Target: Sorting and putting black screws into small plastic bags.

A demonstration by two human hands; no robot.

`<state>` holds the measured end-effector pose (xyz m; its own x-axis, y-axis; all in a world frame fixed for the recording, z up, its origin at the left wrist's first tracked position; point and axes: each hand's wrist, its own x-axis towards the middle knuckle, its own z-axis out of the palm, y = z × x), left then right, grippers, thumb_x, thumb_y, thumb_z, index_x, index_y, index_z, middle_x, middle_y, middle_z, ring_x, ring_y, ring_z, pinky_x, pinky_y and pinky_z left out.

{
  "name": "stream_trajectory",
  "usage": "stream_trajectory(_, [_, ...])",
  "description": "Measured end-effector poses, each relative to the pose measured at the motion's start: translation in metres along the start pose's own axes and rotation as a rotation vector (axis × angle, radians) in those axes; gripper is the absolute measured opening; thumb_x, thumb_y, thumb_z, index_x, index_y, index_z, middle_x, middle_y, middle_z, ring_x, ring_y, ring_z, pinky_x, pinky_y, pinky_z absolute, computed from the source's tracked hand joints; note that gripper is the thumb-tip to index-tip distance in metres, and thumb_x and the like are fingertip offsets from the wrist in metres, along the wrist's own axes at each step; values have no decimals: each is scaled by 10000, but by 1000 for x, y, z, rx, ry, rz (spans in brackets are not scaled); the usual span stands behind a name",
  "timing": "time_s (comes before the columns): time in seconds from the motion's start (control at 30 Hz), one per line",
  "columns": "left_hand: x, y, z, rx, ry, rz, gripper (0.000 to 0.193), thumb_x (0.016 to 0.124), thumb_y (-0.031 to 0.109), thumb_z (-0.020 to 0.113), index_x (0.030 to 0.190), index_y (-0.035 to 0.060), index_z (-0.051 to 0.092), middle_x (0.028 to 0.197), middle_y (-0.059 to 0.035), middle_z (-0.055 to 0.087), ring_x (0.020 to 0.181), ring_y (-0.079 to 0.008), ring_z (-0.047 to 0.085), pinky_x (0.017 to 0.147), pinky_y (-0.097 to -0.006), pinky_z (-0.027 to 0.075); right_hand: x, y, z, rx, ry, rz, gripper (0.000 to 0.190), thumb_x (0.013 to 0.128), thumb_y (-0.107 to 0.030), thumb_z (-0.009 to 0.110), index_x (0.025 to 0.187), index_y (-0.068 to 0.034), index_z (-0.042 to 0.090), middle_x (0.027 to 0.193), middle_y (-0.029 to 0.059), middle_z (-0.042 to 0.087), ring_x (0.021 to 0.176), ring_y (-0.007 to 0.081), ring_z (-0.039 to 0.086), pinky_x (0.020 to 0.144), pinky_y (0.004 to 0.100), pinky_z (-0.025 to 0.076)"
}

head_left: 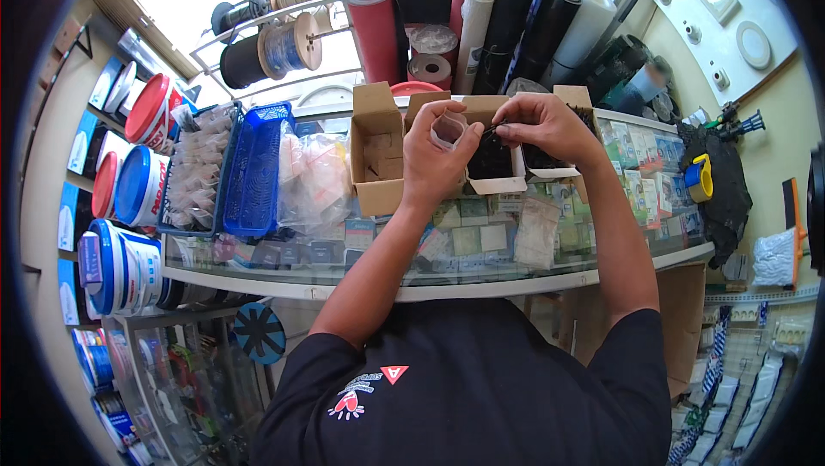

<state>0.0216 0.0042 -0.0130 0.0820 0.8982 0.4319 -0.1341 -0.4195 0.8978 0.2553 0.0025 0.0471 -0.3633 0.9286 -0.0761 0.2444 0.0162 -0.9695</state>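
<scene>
My left hand (pixel 433 153) grips a small clear plastic bag (pixel 449 129), its mouth spread round and facing up. Just right of it, my right hand (pixel 544 127) pinches a few thin dark pieces (pixel 493 128), perhaps screws, close to the bag's mouth. Below the hands stands an open cardboard box (pixel 496 183) with a heap of small black pieces (pixel 491 160) inside. Another box with similar black pieces (pixel 541 158) is partly hidden under my right hand. To the left, an open cardboard box (pixel 379 160) shows mostly its bare bottom.
On the glass counter (pixel 451 276) lie a flat plastic bag (pixel 537 234), a heap of clear bags (pixel 319 176), a blue basket (pixel 254 176) and a basket of filled small bags (pixel 198 169). Upright rolls (pixel 506 21) stand behind. A tape dispenser (pixel 698 178) sits at right.
</scene>
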Motion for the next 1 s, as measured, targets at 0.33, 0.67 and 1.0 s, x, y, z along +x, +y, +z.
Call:
stream_trajectory(0.33, [1,0,4,50,-69,-71,305,934,148,882,1160,35,710,924,-24,764,861,-80,690,796,-272,558,-6,-4,1,204,63,-114,195,1038,-98,755,1207,-5,727,1028,36,754,929,103,726,865,274,615])
stream_trajectory(0.67, [2,2,6,66,-51,-80,306,927,134,894,1149,34,710,961,-41,797,914,-108,736,851,-298,585,-3,-4,5,157,149,-137,224,1019,-74,773,1226,11,757,1084,56,783,981,108,735,904,272,610])
stream_trajectory(1.0, [2,2,6,68,-60,-118,310,917,118,889,1158,36,712,950,-39,787,898,-100,721,832,-291,579,-3,-9,10,103,245,-182,196,1027,-83,773,1198,11,748,1023,38,772,914,88,718,840,250,600])
